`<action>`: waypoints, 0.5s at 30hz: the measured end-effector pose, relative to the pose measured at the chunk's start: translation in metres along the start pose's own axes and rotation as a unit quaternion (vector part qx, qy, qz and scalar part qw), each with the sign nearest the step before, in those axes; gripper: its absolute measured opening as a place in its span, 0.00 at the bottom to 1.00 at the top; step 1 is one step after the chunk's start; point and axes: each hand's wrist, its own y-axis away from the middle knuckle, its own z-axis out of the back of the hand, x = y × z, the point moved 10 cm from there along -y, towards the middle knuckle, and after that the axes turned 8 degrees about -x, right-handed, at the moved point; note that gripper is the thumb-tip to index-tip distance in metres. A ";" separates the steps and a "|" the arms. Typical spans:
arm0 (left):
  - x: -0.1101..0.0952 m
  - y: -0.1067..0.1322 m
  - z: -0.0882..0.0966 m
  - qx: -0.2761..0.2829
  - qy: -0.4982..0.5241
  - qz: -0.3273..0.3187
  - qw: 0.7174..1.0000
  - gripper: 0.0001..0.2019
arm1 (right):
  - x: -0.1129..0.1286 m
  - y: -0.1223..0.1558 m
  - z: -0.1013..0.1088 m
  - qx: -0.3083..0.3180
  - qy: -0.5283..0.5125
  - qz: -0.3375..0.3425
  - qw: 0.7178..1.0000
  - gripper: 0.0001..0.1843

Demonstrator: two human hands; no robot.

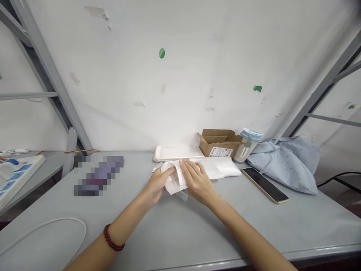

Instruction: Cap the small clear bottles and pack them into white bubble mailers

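My left hand [155, 187] is closed on the edge of a white, crinkled plastic bag [172, 184], its thumb on top. My right hand [199, 182] lies over the other side of the bag, fingers close together and bent around it; its thumb is hidden. White padded plastic mailers [224, 168] lie flat just behind my right hand. A piece of clear plastic [182, 195] shows below the bag on the grey table. I cannot make out whether anything is inside the bag.
Along the wall stand a white tray-like box [180, 153], an open cardboard box [220, 145] and a tumbler with a blue lid [248, 146]. A phone [265, 185] and a light blue cloth bag [284, 163] lie right. A white cable [64, 219] curves at left, near a blurred item [101, 175].
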 end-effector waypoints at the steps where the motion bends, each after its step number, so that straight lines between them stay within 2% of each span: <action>1: -0.002 0.000 0.000 0.008 0.012 0.001 1.000 0.13 | -0.002 0.001 -0.003 0.003 0.016 -0.002 1.000 0.26; 4: -0.015 0.000 -0.004 0.042 0.037 -0.029 0.998 0.14 | -0.011 0.002 -0.004 0.002 0.045 -0.014 0.999 0.23; 6: -0.024 0.000 -0.004 0.045 0.025 -0.064 0.997 0.16 | -0.019 0.003 -0.002 -0.004 0.055 -0.026 0.998 0.23; 8: -0.032 0.002 -0.001 0.028 -0.017 -0.124 0.992 0.17 | -0.023 0.003 0.000 -0.007 0.060 -0.033 0.998 0.23; 10: -0.041 0.009 -0.002 0.007 -0.110 -0.215 0.970 0.15 | -0.024 0.003 0.002 -0.009 0.055 -0.032 0.998 0.22; 11: -0.046 0.015 -0.005 0.000 -0.175 -0.274 0.946 0.14 | -0.023 0.003 0.004 -0.015 0.050 -0.030 0.998 0.22; 12: -0.050 0.023 -0.011 -0.007 -0.245 -0.339 0.908 0.13 | -0.022 0.003 0.006 -0.024 0.044 -0.028 0.998 0.22; 15: -0.055 0.049 -0.030 -0.045 -0.411 -0.510 0.754 0.15 | -0.019 0.002 0.014 -0.065 0.028 -0.020 0.997 0.20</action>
